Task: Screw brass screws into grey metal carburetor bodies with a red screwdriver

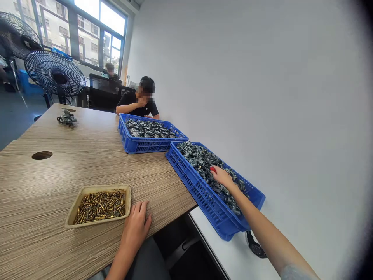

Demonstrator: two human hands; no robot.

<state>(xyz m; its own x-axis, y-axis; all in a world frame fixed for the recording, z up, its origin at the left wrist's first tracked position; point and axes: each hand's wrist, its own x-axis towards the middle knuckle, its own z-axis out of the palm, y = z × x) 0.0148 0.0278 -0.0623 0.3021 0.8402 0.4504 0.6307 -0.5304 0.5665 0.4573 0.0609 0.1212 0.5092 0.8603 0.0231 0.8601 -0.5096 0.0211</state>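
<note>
My right hand (222, 177) reaches into the near blue crate (201, 194), which is full of grey metal parts (201, 159). Its fingers curl down onto the parts, and something red (213, 169) shows at the fingertips; I cannot make out what they grip. My left hand (136, 227) lies flat on the wooden table (87, 163) with the fingers stretched out, just right of a beige tray (99, 189) holding several small brass pieces (100, 206). It holds nothing.
A second blue crate (145, 144) of metal parts stands farther back. A single metal assembly (67, 118) lies at the far left, near a round cable hole (42, 155). A seated person (139, 103) is at the table's end; two fans (55, 74) stand behind.
</note>
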